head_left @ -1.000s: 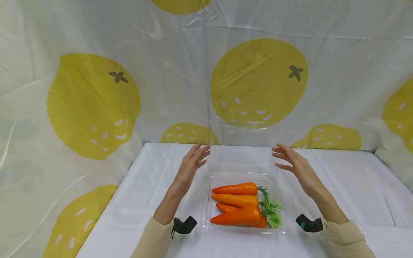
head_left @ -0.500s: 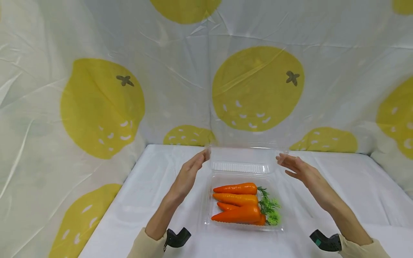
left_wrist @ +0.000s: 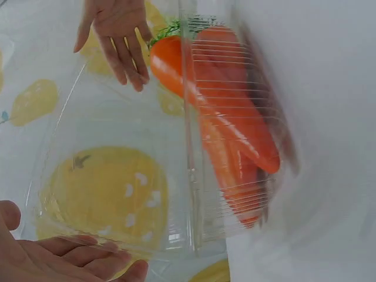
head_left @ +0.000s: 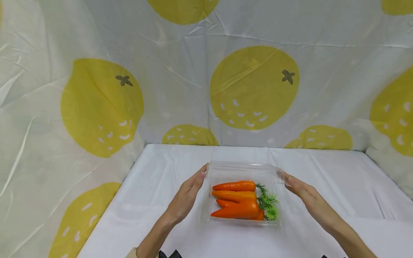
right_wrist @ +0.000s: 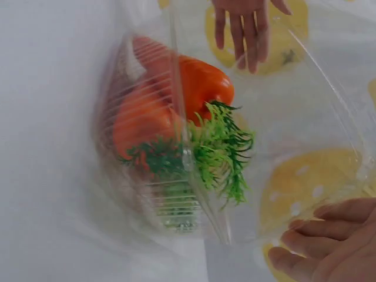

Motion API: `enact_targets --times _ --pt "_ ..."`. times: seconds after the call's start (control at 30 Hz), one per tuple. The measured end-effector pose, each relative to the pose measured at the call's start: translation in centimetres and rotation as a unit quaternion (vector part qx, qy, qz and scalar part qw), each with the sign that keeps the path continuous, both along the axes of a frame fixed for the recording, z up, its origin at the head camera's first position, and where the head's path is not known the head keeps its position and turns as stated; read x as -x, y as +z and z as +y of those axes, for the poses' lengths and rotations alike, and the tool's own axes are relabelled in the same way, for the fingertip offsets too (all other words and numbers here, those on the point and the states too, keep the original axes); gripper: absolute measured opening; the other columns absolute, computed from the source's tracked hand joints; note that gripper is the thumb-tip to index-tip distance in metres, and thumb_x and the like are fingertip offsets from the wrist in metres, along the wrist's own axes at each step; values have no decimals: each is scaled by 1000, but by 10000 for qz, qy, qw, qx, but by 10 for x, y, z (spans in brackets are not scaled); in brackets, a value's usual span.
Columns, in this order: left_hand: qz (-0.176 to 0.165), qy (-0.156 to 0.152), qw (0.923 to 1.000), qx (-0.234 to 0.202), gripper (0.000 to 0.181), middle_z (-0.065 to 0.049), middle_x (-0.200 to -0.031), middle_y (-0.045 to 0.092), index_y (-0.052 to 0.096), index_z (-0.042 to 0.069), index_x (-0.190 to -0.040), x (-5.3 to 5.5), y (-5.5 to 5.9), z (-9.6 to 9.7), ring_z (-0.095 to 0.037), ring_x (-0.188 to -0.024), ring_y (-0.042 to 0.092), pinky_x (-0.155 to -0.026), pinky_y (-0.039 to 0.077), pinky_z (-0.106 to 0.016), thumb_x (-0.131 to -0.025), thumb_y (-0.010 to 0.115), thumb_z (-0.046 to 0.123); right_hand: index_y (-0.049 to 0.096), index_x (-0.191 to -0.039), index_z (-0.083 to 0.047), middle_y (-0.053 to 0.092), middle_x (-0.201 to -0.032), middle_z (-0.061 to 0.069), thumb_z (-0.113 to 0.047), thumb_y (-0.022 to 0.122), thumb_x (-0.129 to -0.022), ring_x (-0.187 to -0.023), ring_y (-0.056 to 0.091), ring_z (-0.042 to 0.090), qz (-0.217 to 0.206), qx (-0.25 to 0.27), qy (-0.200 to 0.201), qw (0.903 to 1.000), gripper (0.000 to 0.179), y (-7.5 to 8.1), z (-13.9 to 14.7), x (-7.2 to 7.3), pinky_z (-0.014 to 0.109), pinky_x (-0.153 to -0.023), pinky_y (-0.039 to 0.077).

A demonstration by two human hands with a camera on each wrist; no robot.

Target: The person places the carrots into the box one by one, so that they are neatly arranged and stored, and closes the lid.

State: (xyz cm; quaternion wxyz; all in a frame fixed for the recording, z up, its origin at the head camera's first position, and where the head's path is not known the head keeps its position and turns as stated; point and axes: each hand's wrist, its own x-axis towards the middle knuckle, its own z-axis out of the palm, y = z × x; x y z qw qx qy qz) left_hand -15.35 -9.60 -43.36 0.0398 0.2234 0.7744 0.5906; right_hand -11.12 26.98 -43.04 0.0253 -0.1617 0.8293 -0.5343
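Note:
A clear plastic clamshell container [head_left: 242,222] lies on the white cloth, its hinged lid [head_left: 240,166] tilted up from the far edge. Several orange carrots [head_left: 235,196] with green tops [head_left: 268,202] lie inside. At the lid's left side, my left hand [head_left: 184,199] rests its nearly straight fingers against the plastic. My right hand [head_left: 311,200] does likewise on the right side. Both wrist views show the lid [left_wrist: 111,129] slanting over the carrots [right_wrist: 202,82], with the fingers extended along its edges. Whether the thumbs touch the lid is hard to tell.
White cloth [head_left: 155,172] covers the table around the container. A pale curtain [head_left: 180,82] printed with large yellow lemons [head_left: 255,86] hangs behind and at the left of the table.
The lid has swung from upright down toward me and now leans over the base. Both hands have come forward and lower with it, moving from beside the lid to its side edges.

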Motion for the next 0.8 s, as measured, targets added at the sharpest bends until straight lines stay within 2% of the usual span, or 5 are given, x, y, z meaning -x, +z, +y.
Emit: enact_targets --times 0.2,0.37,0.43,0.6,0.8 --pt "211 155 9991 348 58 4 -171 30 28 21 -165 -15 -18 -1 -24 -159 27 -129 22 -61 -111 47 29 34 -163 -27 34 -169 6 -27 36 -115 -136 31 -23 159 -528 -235 9982 48 -13 -6 -12 -1 -101 31" --pt "305 152 9977 591 65 4 -173 23 21 24 -167 -24 -30 0 -22 -161 20 -128 21 -59 -110 51 32 30 -164 -26 30 -170 12 -23 44 -113 -152 35 23 249 -651 -246 9973 54 -24 -10 -19 4 -100 38" --pt "266 221 9966 745 67 2 -173 21 20 22 -167 -26 -35 1 -24 -162 19 -128 21 -60 -109 52 35 28 -165 -26 28 -170 12 -23 49 -111 -153 32 26 251 -703 -264 9969 58 -29 -12 -22 4 -100 37" --pt "98 334 9930 1129 71 5 -173 17 19 18 -167 -30 -47 -2 -21 -162 16 -129 18 -56 -108 55 35 25 -166 -24 26 -172 10 -22 55 -108 -147 19 -19 432 -648 -272 9966 65 -40 -18 -28 -1 -105 26" --pt "115 191 9904 1361 72 1 -174 15 18 20 -167 -29 -52 -7 -17 -161 15 -130 17 -52 -107 57 30 23 -166 -21 24 -171 16 -18 58 -107 -145 19 -24 603 -572 -239 9963 69 -48 -22 -30 -2 -108 24"
